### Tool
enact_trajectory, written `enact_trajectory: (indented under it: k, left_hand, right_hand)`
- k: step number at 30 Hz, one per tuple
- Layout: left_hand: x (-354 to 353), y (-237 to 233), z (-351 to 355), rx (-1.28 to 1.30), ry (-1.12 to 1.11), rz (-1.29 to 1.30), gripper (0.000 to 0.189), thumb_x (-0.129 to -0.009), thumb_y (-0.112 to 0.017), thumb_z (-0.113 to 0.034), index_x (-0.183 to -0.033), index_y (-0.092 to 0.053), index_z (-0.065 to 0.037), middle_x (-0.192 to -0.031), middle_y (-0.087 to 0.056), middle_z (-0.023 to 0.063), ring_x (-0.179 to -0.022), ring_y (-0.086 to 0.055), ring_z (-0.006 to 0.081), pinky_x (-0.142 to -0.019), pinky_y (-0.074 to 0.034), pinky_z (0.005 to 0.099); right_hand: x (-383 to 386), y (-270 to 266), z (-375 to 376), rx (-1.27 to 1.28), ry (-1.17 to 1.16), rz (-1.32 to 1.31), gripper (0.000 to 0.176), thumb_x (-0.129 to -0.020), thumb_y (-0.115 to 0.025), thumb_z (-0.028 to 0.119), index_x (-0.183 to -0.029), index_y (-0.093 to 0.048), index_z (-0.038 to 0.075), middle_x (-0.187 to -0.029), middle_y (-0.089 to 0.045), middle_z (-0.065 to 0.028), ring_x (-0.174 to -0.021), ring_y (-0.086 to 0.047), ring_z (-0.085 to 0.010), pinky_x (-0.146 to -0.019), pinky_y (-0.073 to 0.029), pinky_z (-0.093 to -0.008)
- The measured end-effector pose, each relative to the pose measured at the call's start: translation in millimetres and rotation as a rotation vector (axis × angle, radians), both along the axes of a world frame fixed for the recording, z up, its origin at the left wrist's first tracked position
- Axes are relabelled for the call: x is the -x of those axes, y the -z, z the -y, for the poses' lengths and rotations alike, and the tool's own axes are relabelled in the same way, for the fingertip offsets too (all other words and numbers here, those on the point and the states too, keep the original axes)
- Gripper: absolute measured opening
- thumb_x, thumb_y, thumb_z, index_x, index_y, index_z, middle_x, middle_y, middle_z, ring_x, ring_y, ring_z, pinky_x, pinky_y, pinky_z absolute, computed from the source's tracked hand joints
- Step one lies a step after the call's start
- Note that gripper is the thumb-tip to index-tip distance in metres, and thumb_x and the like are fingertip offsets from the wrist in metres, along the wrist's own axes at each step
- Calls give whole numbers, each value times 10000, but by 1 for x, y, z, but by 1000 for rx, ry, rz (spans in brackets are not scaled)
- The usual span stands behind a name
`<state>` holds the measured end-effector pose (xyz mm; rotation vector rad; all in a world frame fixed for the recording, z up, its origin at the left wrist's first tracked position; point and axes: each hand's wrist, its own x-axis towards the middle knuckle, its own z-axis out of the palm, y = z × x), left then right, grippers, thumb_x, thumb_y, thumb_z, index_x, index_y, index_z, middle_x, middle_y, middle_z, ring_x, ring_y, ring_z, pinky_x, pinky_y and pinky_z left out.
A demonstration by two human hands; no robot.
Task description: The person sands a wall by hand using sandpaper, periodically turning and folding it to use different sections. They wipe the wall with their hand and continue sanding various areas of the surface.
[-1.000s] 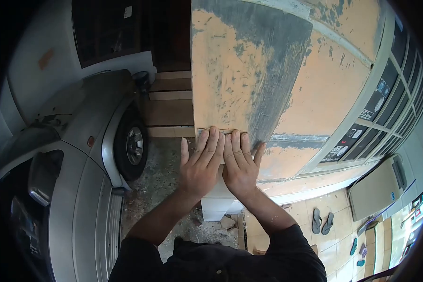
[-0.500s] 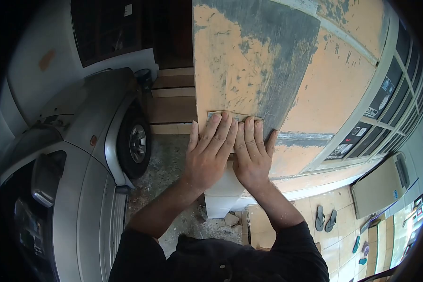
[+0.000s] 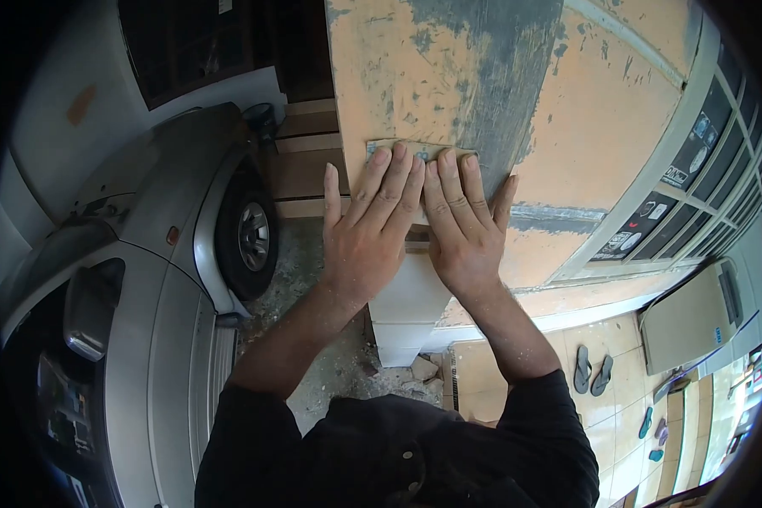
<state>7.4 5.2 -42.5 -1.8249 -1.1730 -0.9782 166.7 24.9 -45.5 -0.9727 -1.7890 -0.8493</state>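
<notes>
My left hand [image 3: 366, 241] lies flat, fingers stretched out and thumb apart, pressing on a thin sheet of sandpaper [image 3: 422, 153]. Beside it my right hand [image 3: 467, 245] rests on the same sheet, its fingers straight and its thumb spread to the right. Only the sheet's upper edge shows, with printed marks on its back; the rest is under my fingers. Behind the sheet is a pillar wall [image 3: 389, 80] of peach paint, worn through to dark grey in long patches. Pale specks of dust dot both hands and forearms.
A silver car [image 3: 165, 313] stands close on the left. Tiled steps [image 3: 305, 165] lie behind it. Rubble [image 3: 423, 368] sits at the pillar's foot. To the right are a barred window [image 3: 652, 229], grey flip-flops [image 3: 582, 370] on floor tiles, and a pale appliance [image 3: 686, 326].
Both hands and the sandpaper have slid up the wall, with my arms reaching further. The view has shifted slightly. My fingers stay flat on the sheet.
</notes>
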Motion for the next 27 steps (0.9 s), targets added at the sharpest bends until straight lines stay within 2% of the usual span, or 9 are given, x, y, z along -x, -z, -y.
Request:
enact_trajectory:
  k: [5,7,10,12,14,18,20,23,27]
  left_hand:
    - [11,-126,-7,-224,-26,7,567,-910,-699,-95,-1461,-580,-158,-1533,-545,5,-1469,-452,167,-1246,-141,624]
    - [11,-132,-7,-220,-38,30,582,-894,-715,-83,-1456,-585,-159,-1512,-564,4,-1464,-460,168,-1248,-138,619]
    - [11,-71,-4,-234,-9,77,532,-918,-698,-100,-1437,-605,-165,-1451,-625,5,-1457,-476,167,-1257,-135,608]
    - [8,-9,4,-54,-19,98,509,-955,-662,-135,-1457,-589,-176,-1458,-627,-4,-1452,-482,161,-1255,-134,627]
    - [7,-12,0,-86,-42,78,491,-966,-649,-146,-1453,-595,-181,-1484,-607,-7,-1455,-479,154,-1253,-127,640]
    - [12,-104,11,-82,-18,-11,557,-938,-583,-21,-1484,-564,-125,-1541,-553,69,-1457,-491,226,-1224,-113,687]
    - [9,-140,8,-260,-63,26,496,-977,-567,-108,-1469,-555,-43,-1583,-500,118,-1483,-449,223,-1232,-96,675]
    - [11,-92,10,-151,-44,86,515,-950,-584,-49,-1463,-583,-105,-1528,-564,83,-1453,-495,229,-1225,-99,687]
    - [3,43,23,67,-52,125,420,-979,-629,-161,-1395,-656,-207,-1518,-584,-27,-1468,-459,130,-1232,-123,692]
  right_hand:
    - [5,-130,-3,-222,-47,29,418,-982,-546,208,-1372,-683,152,-1494,-609,-24,-1447,-503,-192,-1266,-110,-576]
    - [8,-163,-3,-183,-228,85,682,-900,-699,237,-1522,-482,59,-1594,-470,-153,-1516,-389,-304,-1251,-168,-618]
    - [3,-92,-7,-161,-127,107,414,-984,-540,208,-1369,-683,158,-1496,-606,-19,-1436,-513,-189,-1267,-117,-579]
    - [0,-27,-5,-121,-94,118,412,-984,-538,219,-1365,-685,163,-1502,-600,-8,-1431,-518,-192,-1271,-112,-581]
    - [3,0,-4,-69,-51,67,410,-980,-544,229,-1358,-688,165,-1490,-610,-3,-1432,-515,-193,-1274,-105,-585]
    - [15,-97,-4,-172,-38,22,401,-975,-549,241,-1337,-699,155,-1459,-636,-24,-1426,-523,-200,-1263,-143,-586]
    - [22,-143,-2,-201,-187,48,611,-936,-648,212,-1505,-500,47,-1570,-502,-144,-1498,-418,-308,-1248,-184,-615]
    - [15,-103,-13,-82,-261,63,410,-972,-551,238,-1346,-695,148,-1455,-640,-44,-1426,-528,-205,-1254,-172,-579]
    - [11,42,7,-61,-49,137,366,-1014,-525,221,-1314,-719,139,-1428,-661,-46,-1411,-546,-200,-1267,-127,-586]
